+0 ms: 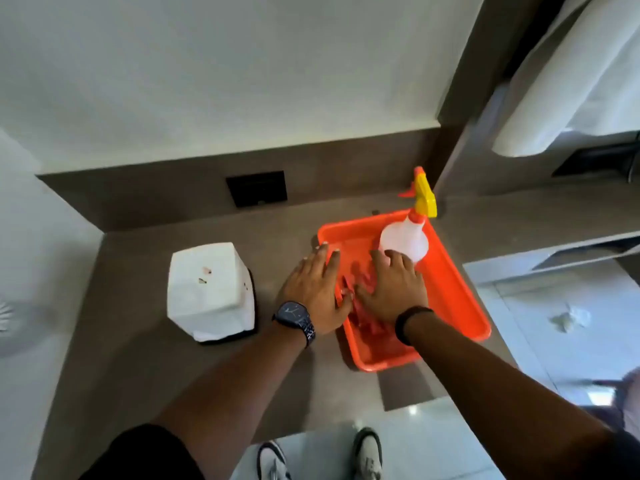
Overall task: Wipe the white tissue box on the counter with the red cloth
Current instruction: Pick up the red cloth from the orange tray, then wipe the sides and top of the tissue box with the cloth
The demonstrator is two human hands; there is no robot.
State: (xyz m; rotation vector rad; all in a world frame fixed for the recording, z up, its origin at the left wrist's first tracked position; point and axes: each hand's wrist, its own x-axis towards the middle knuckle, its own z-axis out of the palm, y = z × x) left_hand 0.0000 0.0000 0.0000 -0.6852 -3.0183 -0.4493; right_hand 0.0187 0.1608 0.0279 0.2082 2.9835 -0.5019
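Observation:
The white tissue box (207,289) stands on the brown counter (138,368), left of an orange tray (457,299). A red cloth (367,327) lies crumpled inside the tray, mostly hidden under my hands. My left hand (315,289) is spread flat over the tray's left rim, fingers apart, holding nothing. My right hand (394,289) rests with fingers spread on top of the red cloth, just in front of the spray bottle; I cannot see a closed grip on the cloth.
A translucent spray bottle (405,242) with a yellow and orange trigger head stands in the tray's far end. A black wall plate (256,188) sits on the backsplash. White towels (571,81) hang at upper right. My shoes (367,452) show on the tiled floor below.

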